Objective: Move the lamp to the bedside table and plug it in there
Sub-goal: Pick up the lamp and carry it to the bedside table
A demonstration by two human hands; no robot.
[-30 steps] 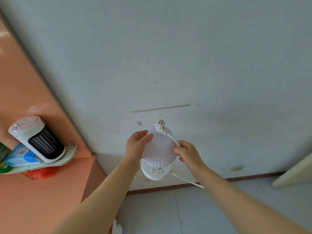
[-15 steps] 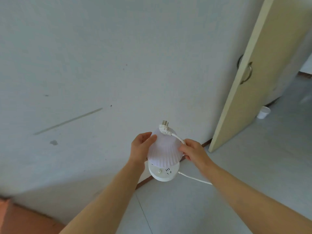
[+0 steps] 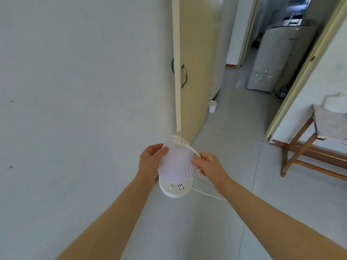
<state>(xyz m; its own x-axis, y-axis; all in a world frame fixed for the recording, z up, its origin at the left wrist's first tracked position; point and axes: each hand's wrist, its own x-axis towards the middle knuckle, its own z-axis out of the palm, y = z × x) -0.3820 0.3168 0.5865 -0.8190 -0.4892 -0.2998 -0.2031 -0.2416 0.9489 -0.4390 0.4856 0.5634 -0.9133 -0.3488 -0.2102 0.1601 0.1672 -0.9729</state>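
A small white lamp (image 3: 175, 166) with a ribbed shade and a round base hangs in the air in front of me, held between both hands. My left hand (image 3: 151, 159) grips the shade's left side. My right hand (image 3: 209, 165) presses the shade's right side and pinches the white cord against it. The plug (image 3: 177, 138) lies on top of the shade, prongs pointing away from me. The rest of the cord (image 3: 208, 195) loops down behind my right forearm. No bedside table is in sight.
A pale wall fills the left. An open cream door (image 3: 189, 68) with a metal handle stands ahead, a white cup (image 3: 212, 106) on the floor beside it. A wooden stool (image 3: 315, 147) is at right. A covered appliance (image 3: 272, 59) stands in the far doorway.
The view has swung right, away from the orange shelf and along the wall to the door and hallway. Both hands keep the same grip on the lamp and cord.
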